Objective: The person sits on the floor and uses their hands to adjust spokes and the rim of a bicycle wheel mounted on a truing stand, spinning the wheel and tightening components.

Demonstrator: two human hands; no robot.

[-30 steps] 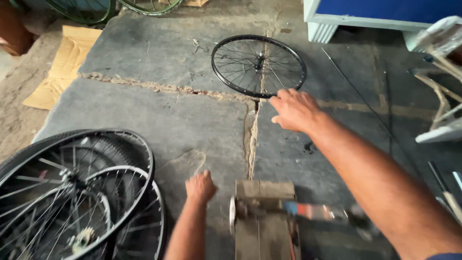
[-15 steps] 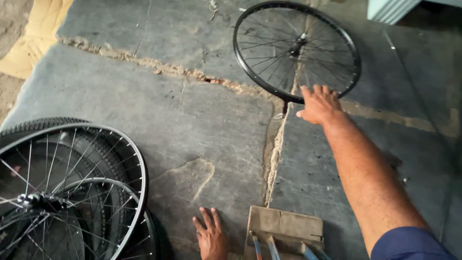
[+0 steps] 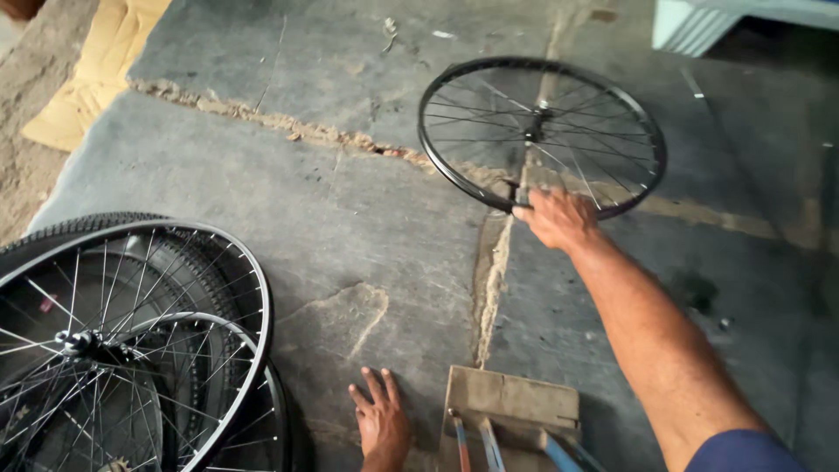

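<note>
Right hand [image 3: 559, 218] has now reached the wheel [image 3: 542, 133], fingers grasping its near rim; left hand [image 3: 382, 424] stays flat, released, on the floor [image 3: 350, 227].

A single head-worn camera looks steeply down and forward at the cracked concrete floor [image 3: 350, 227], close enough that both forearms enter from the bottom edge; no second view exists.

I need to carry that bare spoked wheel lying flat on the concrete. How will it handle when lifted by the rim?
The wheel has thin spokes and no tyre, so probably light and stiff. Once upright it could roll. The right hand grips its near rim.
</note>
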